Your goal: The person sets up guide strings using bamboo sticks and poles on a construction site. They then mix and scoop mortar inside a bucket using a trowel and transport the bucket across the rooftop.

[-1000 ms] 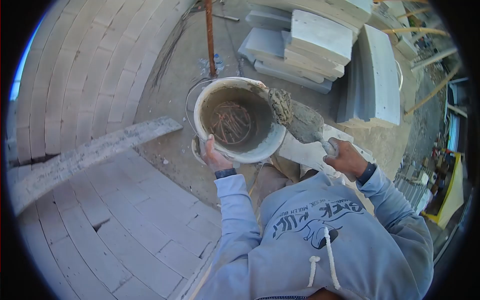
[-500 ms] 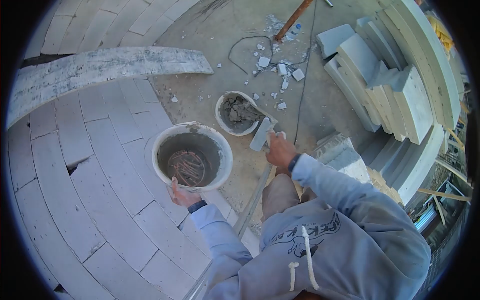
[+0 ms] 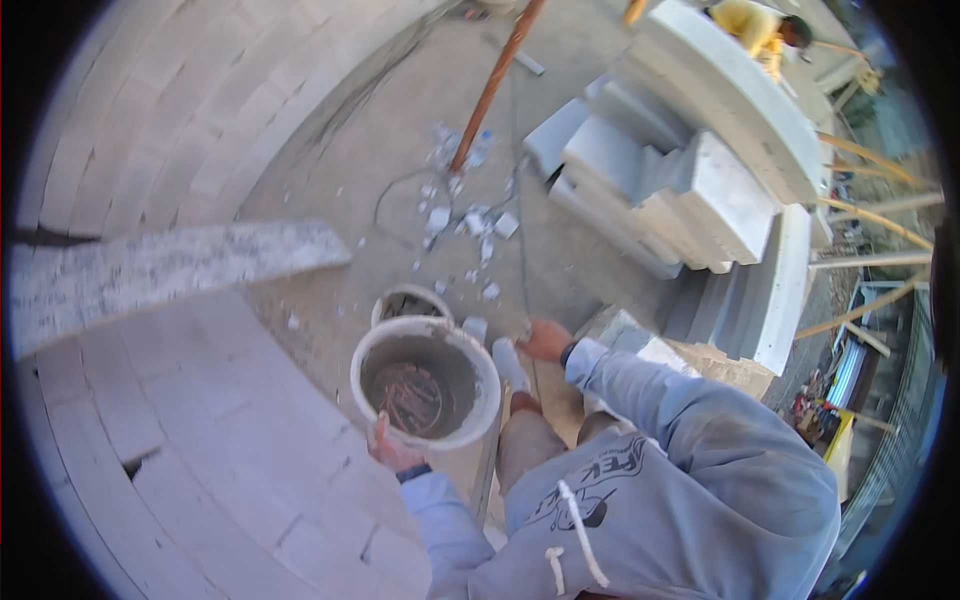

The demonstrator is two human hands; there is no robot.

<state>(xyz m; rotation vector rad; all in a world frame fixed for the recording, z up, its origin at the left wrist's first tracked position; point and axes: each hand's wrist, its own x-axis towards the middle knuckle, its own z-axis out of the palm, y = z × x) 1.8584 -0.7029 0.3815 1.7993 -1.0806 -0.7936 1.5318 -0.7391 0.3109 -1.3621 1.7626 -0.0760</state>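
Observation:
My left hand [image 3: 397, 447] grips the near rim of a large whitish bucket [image 3: 478, 375]. Mortar smears coat the bucket's inner wall, and reddish streaks mark its bottom. Behind it stands a smaller bucket [image 3: 379, 307] holding grey mortar, its front hidden by the large one. My right hand [image 3: 545, 340] is closed and blurred to the right of both buckets. A grey trowel blade [image 3: 475, 328] shows between the small bucket and this hand; its handle is not clear.
Pale blocks form a surface [image 3: 240, 430] at left, crossed by a plank [image 3: 190, 268]. Broken white pieces [image 3: 487, 222] litter the floor near a rusty pole [image 3: 497, 85]. Stacked pale blocks [image 3: 650, 165] stand at right; beyond them is a person [image 3: 752, 28] in yellow.
The large bucket has shifted right with my left hand and now overlaps the small bucket. My right hand has moved away from the small bucket. The view has turned, bringing another person into sight.

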